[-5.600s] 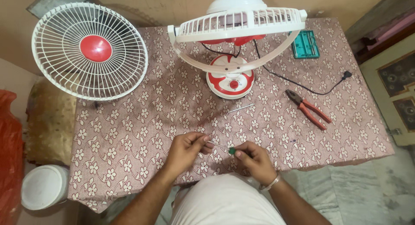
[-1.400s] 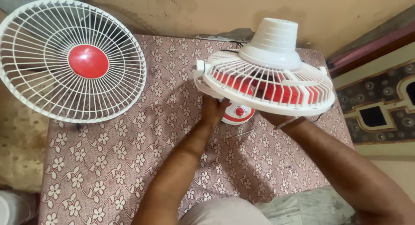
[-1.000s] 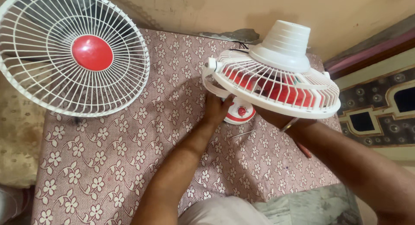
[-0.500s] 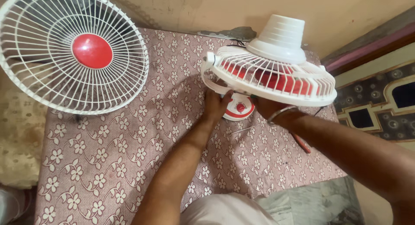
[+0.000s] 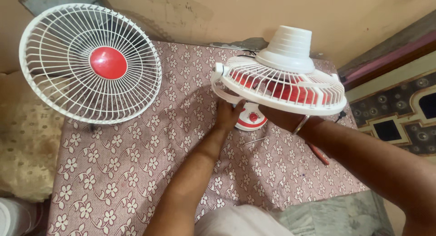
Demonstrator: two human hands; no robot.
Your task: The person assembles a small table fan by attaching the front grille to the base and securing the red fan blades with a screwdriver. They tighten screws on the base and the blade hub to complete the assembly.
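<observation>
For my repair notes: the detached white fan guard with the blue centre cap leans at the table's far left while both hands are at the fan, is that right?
Not quite: the head view shows the centre cap is red, not blue. The white fan guard does lean at the table's far left, and the left hand and right hand are at the fan.

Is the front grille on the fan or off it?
Off. The front grille lies apart at the table's left; the fan head shows only its rear guard.

Cloth (image 5: 127, 172) open near side (grille (image 5: 91, 63) far-left).
</observation>
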